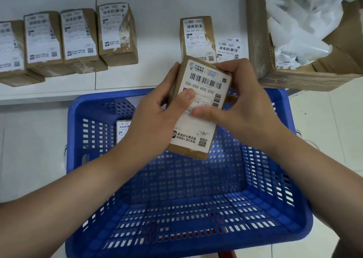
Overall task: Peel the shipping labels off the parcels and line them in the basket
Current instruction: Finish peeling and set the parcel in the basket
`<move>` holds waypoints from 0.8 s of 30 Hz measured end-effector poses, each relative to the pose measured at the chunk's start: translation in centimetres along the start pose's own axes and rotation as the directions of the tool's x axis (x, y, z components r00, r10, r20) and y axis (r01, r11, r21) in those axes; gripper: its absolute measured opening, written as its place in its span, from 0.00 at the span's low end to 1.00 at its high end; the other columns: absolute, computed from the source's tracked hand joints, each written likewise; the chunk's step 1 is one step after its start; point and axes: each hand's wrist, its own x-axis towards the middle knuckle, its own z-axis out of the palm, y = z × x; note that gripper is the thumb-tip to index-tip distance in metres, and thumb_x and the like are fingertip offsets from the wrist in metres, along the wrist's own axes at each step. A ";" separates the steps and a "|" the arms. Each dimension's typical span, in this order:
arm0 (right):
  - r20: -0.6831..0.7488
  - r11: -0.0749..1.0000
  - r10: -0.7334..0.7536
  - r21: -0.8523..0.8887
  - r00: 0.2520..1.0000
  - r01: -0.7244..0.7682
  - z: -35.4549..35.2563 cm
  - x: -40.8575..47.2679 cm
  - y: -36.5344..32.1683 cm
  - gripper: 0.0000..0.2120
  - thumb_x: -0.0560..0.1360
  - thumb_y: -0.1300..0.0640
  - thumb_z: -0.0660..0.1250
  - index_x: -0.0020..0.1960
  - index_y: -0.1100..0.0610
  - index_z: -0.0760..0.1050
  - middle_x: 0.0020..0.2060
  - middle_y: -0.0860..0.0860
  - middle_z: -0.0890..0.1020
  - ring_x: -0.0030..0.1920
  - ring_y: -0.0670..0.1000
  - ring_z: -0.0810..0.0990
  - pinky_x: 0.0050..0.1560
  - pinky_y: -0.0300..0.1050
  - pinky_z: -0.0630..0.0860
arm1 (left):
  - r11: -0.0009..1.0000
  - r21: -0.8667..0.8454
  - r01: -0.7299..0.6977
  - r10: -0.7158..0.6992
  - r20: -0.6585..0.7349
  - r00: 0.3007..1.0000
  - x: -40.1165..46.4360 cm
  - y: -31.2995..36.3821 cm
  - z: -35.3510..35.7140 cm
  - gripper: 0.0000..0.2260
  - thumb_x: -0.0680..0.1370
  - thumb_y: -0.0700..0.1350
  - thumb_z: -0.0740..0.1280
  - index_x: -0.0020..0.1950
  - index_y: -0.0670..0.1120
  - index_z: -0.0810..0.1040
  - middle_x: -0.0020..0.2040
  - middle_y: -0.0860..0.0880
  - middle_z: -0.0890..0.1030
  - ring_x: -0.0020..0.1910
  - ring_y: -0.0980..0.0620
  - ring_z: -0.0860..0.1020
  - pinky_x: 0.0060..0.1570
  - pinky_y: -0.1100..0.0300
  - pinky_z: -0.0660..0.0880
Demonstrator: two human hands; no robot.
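Both hands (157,118) gripping boxy cardboard parcel (198,108), perforated blue basket (88,139)

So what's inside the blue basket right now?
One labelled parcel stands at the far left of the blue basket; the left hand hides part of it. The held parcel and right hand cover the far middle, so more could be there.

A white shelf-like work surface (157,6) is seen from above, divided by a thin dark vertical seam (96,41) and ended by a plain front edge (39,97). Below and to the right, a floor of pale glossy tiles (324,116) is shown, crossed by faint grout lines. At upper right, an open cardboard carton (255,31) filled with crumpled white backing paper (298,22) is set on the surface. Even, soft light is cast throughout.
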 end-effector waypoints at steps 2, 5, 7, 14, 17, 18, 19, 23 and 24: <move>-0.086 0.996 -0.012 0.082 0.996 0.019 -0.3 0.6 0.3 0.14 0.75 0.50 0.75 0.52 0.47 0.70 0.49 0.45 0.85 0.50 0.45 0.85 0.46 0.44 0.83 | 1.000 -0.003 0.000 0.000 0.016 1.000 0.0 0.0 0.0 0.27 0.82 0.52 0.65 0.81 0.63 0.63 0.59 0.60 0.85 0.50 0.58 0.86 0.41 0.64 0.82; -0.173 0.986 -0.028 0.155 0.985 0.055 -0.7 0.9 0.8 0.07 0.82 0.58 0.67 0.46 0.51 0.73 0.43 0.49 0.86 0.44 0.49 0.86 0.41 0.48 0.83 | 1.000 -0.009 0.008 -0.007 0.034 0.999 -0.1 0.2 0.0 0.26 0.82 0.52 0.65 0.80 0.64 0.63 0.57 0.62 0.85 0.48 0.59 0.86 0.39 0.64 0.82; -0.199 0.986 -0.014 0.158 0.980 0.046 -0.5 0.9 0.8 0.06 0.83 0.58 0.65 0.48 0.50 0.75 0.48 0.48 0.86 0.47 0.48 0.86 0.43 0.45 0.83 | 1.000 -0.004 0.006 -0.006 0.028 1.000 0.0 0.3 0.0 0.26 0.83 0.52 0.65 0.80 0.65 0.63 0.57 0.62 0.85 0.48 0.59 0.86 0.38 0.64 0.82; 0.078 0.950 0.015 0.311 0.997 -0.038 0.6 0.1 0.6 0.37 0.79 0.57 0.69 0.82 0.47 0.53 0.74 0.41 0.69 0.65 0.47 0.80 0.57 0.54 0.83 | 0.990 -0.141 0.007 -0.017 -0.066 0.998 1.0 0.6 -0.5 0.26 0.84 0.51 0.65 0.81 0.61 0.62 0.58 0.58 0.86 0.52 0.52 0.87 0.46 0.51 0.85; 0.083 0.922 0.059 0.379 0.995 -0.086 0.1 0.5 0.2 0.37 0.80 0.60 0.68 0.82 0.45 0.54 0.74 0.43 0.70 0.61 0.51 0.83 0.52 0.56 0.84 | 0.990 -0.132 0.042 -0.038 0.028 0.999 1.2 0.3 -0.8 0.33 0.83 0.45 0.68 0.83 0.62 0.57 0.65 0.56 0.83 0.56 0.53 0.86 0.50 0.48 0.85; 0.077 0.918 0.070 0.385 0.995 -0.095 -0.2 0.7 0.3 0.36 0.79 0.60 0.67 0.81 0.45 0.54 0.74 0.44 0.71 0.61 0.51 0.83 0.52 0.56 0.84 | 0.991 -0.121 0.050 -0.040 0.081 0.996 1.3 0.2 -1.0 0.38 0.81 0.43 0.70 0.83 0.63 0.54 0.68 0.56 0.81 0.58 0.54 0.85 0.51 0.49 0.85; 0.071 0.913 0.075 0.396 0.995 -0.097 -0.4 0.8 0.3 0.36 0.79 0.60 0.67 0.81 0.45 0.55 0.74 0.44 0.72 0.62 0.51 0.82 0.53 0.56 0.84 | 0.994 -0.099 0.048 -0.034 0.140 0.990 1.3 0.1 -1.4 0.43 0.79 0.42 0.72 0.83 0.64 0.50 0.70 0.56 0.79 0.60 0.55 0.84 0.53 0.49 0.84; 0.086 0.904 0.066 0.416 0.994 -0.097 -0.9 0.9 0.6 0.35 0.80 0.62 0.66 0.78 0.38 0.54 0.71 0.42 0.75 0.65 0.49 0.80 0.54 0.55 0.83 | 0.997 0.074 -0.017 -0.011 0.352 0.936 1.4 0.2 -2.5 0.62 0.68 0.46 0.80 0.81 0.66 0.35 0.75 0.66 0.69 0.66 0.62 0.79 0.58 0.57 0.81; 0.090 0.911 0.055 0.404 0.994 -0.087 -0.9 0.9 0.6 0.35 0.81 0.63 0.65 0.77 0.38 0.53 0.71 0.42 0.75 0.65 0.48 0.80 0.55 0.54 0.83 | 0.995 0.096 -0.022 -0.015 0.367 0.930 1.4 0.2 -2.5 0.64 0.66 0.47 0.81 0.80 0.66 0.32 0.74 0.69 0.68 0.67 0.63 0.78 0.58 0.58 0.81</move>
